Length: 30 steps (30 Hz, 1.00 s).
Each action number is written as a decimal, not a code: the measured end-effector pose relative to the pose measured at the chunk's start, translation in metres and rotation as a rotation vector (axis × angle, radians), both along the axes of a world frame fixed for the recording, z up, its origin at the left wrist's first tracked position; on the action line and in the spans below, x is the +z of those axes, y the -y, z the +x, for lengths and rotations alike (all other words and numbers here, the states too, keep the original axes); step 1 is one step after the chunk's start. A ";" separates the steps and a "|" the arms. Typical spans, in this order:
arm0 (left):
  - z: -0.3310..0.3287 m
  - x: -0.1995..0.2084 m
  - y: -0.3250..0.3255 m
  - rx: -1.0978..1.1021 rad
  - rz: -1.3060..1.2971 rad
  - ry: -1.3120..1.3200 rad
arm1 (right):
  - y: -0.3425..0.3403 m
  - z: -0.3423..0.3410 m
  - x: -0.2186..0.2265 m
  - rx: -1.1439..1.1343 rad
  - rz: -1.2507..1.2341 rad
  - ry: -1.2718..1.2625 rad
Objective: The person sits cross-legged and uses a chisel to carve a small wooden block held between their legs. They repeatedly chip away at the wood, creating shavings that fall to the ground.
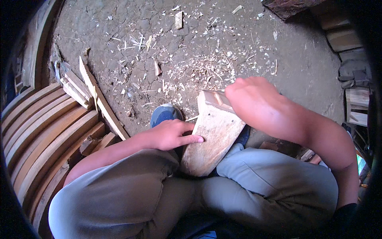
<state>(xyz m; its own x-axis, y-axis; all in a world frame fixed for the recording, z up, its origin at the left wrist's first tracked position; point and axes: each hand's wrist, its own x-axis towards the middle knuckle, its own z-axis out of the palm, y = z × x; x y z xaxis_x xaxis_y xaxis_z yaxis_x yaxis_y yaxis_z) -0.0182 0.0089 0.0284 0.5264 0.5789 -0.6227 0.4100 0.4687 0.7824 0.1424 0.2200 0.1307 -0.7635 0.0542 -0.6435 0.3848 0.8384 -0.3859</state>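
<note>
Trousered knees (99, 195) flank wooden block (213, 135). Left grip (172, 134) holds edge, thumb (195, 139) on face; right grip (254, 93) curled, contents hidden. Advisable: thumb below top end.

Room ahead over dirt floor (306, 59); rounded wooden block (213, 137) obstructs centre, curved boards (49, 133) wall off left side.

Grey trousers (274, 169) and a blue shoe (164, 114) are worn
</note>
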 end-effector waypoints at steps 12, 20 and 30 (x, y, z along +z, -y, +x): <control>0.001 -0.005 0.008 0.006 -0.010 0.034 | 0.008 0.004 -0.010 0.017 0.061 0.039; -0.002 -0.001 0.007 -0.005 -0.014 0.044 | 0.011 -0.006 0.013 0.066 0.065 0.105; 0.001 -0.007 0.004 -0.021 -0.009 0.060 | 0.015 -0.003 -0.027 0.060 0.140 0.086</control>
